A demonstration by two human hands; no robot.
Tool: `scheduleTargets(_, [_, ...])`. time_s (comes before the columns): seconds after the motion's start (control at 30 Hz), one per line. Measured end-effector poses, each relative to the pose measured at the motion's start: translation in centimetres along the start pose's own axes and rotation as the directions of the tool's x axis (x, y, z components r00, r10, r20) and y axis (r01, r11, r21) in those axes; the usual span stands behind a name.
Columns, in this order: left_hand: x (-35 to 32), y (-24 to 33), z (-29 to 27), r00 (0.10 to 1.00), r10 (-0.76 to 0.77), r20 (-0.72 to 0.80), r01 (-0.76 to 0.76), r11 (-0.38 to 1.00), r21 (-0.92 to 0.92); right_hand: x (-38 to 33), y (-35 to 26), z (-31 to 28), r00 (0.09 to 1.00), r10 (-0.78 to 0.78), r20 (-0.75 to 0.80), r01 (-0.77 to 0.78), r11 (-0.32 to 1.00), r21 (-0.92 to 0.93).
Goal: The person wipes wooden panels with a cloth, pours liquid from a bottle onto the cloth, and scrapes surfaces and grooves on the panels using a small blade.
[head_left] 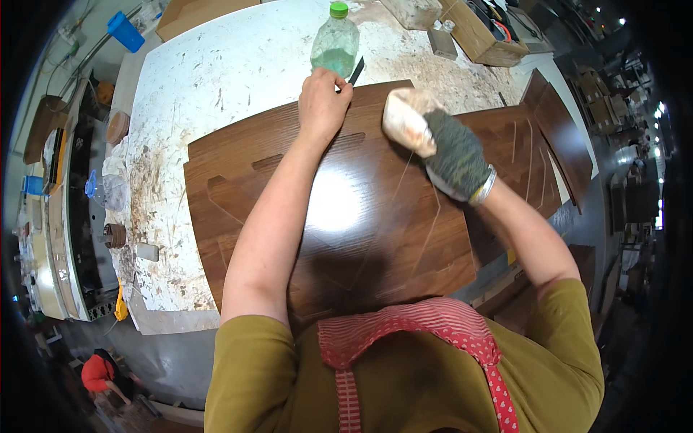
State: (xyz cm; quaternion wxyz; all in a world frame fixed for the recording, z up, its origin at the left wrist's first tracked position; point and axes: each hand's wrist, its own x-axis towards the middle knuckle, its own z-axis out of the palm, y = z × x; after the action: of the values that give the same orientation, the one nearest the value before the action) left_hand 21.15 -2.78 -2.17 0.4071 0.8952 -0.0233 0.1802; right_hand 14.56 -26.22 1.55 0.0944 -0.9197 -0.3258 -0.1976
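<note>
My bare left hand [325,103] is closed at the far edge of a dark brown wooden panel [245,195], pinching a thin, flat black tool [357,71] whose exact kind I cannot make out. Just beyond it stands a clear plastic bottle [336,43] with a green cap and some greenish liquid inside. In a dark patterned glove, my right hand [458,155] grips a stained whitish cloth [410,121] over the right part of the panel. Grooves and slots run across the panel, and light glares off its middle.
More brown panels [505,137] lie at the right, one overlapping the table's edge. A wooden box of tools [487,36] and a small grey block [442,43] stand far right. On the left are a clear jug [108,191] and a blue cup [125,32]. Another person [99,372] is low at left.
</note>
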Motion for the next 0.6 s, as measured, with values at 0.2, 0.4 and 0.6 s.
scheduleTargets(0.2, [-0.1, 0.4, 0.5, 0.998, -0.027, 0.059, 0.025, 0.999, 0.024, 1.8, -1.2, -1.0, 0.916, 0.299, 0.268, -0.317, 0.948, 0.026])
scheduleTargets(0.4, [0.1, 0.3, -0.1, 1.0, -0.005, 0.001, 0.005, 1.0, 0.008, 1.5, -0.2, -0.4, 0.976, 0.195, 0.091, -0.192, 0.98, -0.043])
scheduleTargets(0.6, [-0.2, 0.0, 0.1, 1.0, -0.021, 0.018, 0.021, 0.999, 0.045, -1.4, -1.2, -5.4, 0.793, 0.068, 0.606, -0.501, 0.639, 0.584])
